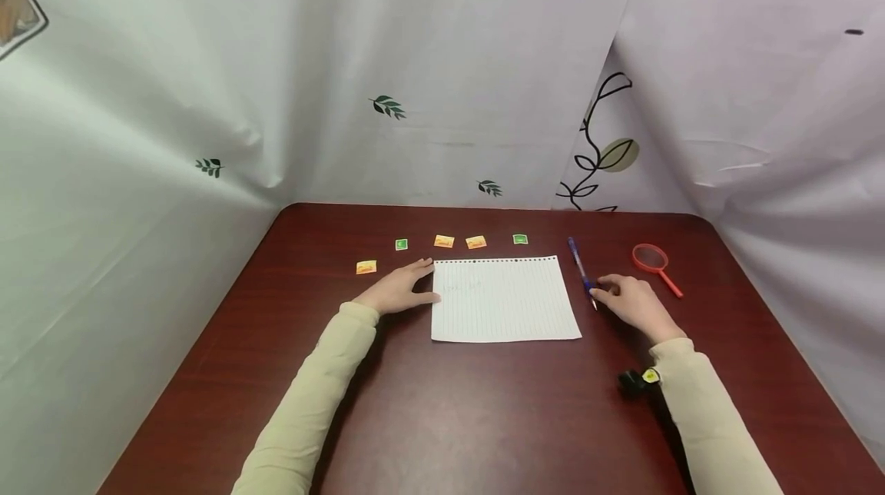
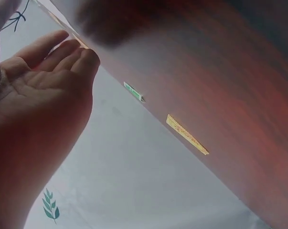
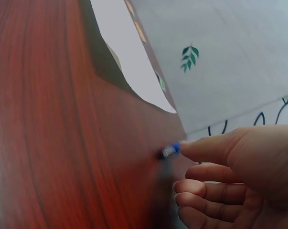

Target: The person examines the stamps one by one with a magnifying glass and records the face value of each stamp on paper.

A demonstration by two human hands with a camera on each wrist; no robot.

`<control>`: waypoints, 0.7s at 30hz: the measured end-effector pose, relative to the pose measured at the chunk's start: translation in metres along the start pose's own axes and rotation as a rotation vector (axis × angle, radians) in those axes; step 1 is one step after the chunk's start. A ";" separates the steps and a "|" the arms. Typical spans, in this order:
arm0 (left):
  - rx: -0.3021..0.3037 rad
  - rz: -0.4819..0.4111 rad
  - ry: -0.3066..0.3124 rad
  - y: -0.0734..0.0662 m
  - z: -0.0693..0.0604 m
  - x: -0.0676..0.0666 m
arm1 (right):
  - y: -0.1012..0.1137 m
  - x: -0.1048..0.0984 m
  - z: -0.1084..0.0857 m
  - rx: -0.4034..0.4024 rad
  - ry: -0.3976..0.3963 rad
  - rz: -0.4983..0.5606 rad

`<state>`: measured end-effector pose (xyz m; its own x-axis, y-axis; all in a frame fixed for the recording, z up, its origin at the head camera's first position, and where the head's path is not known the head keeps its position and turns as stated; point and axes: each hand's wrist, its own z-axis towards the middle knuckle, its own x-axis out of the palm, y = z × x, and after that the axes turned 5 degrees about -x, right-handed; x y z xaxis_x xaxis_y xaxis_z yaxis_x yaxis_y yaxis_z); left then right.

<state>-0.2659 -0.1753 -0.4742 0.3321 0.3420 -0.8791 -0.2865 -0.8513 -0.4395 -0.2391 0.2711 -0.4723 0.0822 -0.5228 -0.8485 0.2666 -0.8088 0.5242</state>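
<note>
A sheet of lined paper [image 1: 508, 303] lies on the table, with faint writing near its upper left and a row of holes along the far edge. My left hand [image 1: 401, 287] rests at its left edge, thumb and fingers spread apart. To the right of the sheet lies a blue pen [image 1: 579, 264], its metal tip toward me. My right hand [image 1: 632, 303] is beside the tip end, the thumb at the blue grip. In the right wrist view, the thumb meets the pen's blue end [image 3: 171, 150], while the other fingers are loosely bent and apart from it.
A red magnifying glass [image 1: 650, 257] lies right of the pen. Orange stamps [image 1: 366, 267] and green stamps [image 1: 520, 239] are scattered beyond and left of the sheet. White patterned cloth [image 1: 449, 80] hangs around the brown table [image 1: 498, 418].
</note>
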 end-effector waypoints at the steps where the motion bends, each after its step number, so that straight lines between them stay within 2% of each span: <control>1: -0.001 0.004 -0.004 0.000 0.000 0.000 | -0.001 -0.002 -0.001 0.002 -0.009 0.002; 8: -0.008 0.048 -0.034 -0.002 0.005 -0.001 | -0.011 -0.024 -0.014 0.007 -0.153 -0.009; 16: -0.027 -0.004 -0.061 0.000 0.015 -0.005 | -0.029 -0.052 -0.030 0.090 -0.338 -0.063; 21: -0.039 -0.014 -0.073 -0.002 0.025 -0.008 | -0.045 -0.062 -0.033 0.141 -0.374 -0.085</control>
<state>-0.2902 -0.1667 -0.4708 0.2686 0.3809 -0.8847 -0.2469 -0.8606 -0.4455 -0.2248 0.3485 -0.4455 -0.2967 -0.4934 -0.8176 0.1213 -0.8687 0.4802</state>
